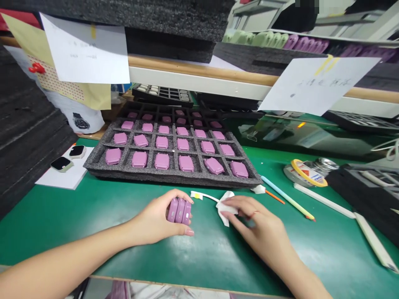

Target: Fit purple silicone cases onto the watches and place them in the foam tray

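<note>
Between the thumb and fingers of my left hand [158, 218] are several purple watch-shaped cases [179, 211], stacked side by side over the green mat. My right hand [260, 222] pinches a crumpled white cloth [226, 207] to the right of them. A white brush [204, 196] with a yellow mark on its head lies between the hands, its handle end meeting the cloth. Beyond both hands sits a black foam tray [174, 177], its compartments holding more purple cases [162, 161].
Two watches [62, 164] lie on white paper [70, 176] at left. To the right are a blue-yellow pen [288, 197], an orange stick [274, 196], white strips [324, 201] and a glass jar [304, 174]. A shelf edge [199, 77] with hanging papers crosses above the tray.
</note>
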{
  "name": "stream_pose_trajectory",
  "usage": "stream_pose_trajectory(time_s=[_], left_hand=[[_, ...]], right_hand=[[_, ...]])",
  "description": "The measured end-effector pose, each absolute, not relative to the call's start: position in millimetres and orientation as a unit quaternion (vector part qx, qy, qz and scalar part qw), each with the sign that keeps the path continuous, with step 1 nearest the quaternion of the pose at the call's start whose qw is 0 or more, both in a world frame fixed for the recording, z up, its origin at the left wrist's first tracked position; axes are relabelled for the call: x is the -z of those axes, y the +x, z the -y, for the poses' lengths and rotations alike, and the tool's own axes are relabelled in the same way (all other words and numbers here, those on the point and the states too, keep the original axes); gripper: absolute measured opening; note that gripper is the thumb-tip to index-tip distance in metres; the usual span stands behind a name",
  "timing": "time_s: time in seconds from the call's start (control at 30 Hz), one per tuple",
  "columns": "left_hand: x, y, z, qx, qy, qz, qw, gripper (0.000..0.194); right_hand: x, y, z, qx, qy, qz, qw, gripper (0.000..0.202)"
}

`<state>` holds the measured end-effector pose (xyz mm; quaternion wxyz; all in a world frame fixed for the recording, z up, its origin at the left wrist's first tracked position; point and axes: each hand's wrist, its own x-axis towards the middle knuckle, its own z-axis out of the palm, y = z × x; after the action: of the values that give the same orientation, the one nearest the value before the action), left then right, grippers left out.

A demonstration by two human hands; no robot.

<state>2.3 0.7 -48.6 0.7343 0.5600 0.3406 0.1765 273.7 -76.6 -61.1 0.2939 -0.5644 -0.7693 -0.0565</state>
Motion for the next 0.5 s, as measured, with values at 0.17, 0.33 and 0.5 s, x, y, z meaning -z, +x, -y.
stream_pose_trajectory(time_s=[0.17, 0.33, 0.5], left_hand=[[50.8, 2.0, -0.3, -0.182, 0.553, -0.333, 0.742, 0.057], [48.1, 0.8, -2.1, -0.191, 0.623, -0.346, 0.675, 0.052], [52.2, 1.6, -0.4, -0.198, 0.624, -0.347, 0.671, 0.055]], right_hand=[[38.5, 236.0, 73.2, 0.015, -0.518, 0.788, 0.333, 0.012], [35.8, 197.1, 68.0, -0.1, -0.42, 0.811, 0.394, 0.015], [47.9, 190.9, 46.9, -0.077, -0.431, 0.801, 0.408, 0.01]])
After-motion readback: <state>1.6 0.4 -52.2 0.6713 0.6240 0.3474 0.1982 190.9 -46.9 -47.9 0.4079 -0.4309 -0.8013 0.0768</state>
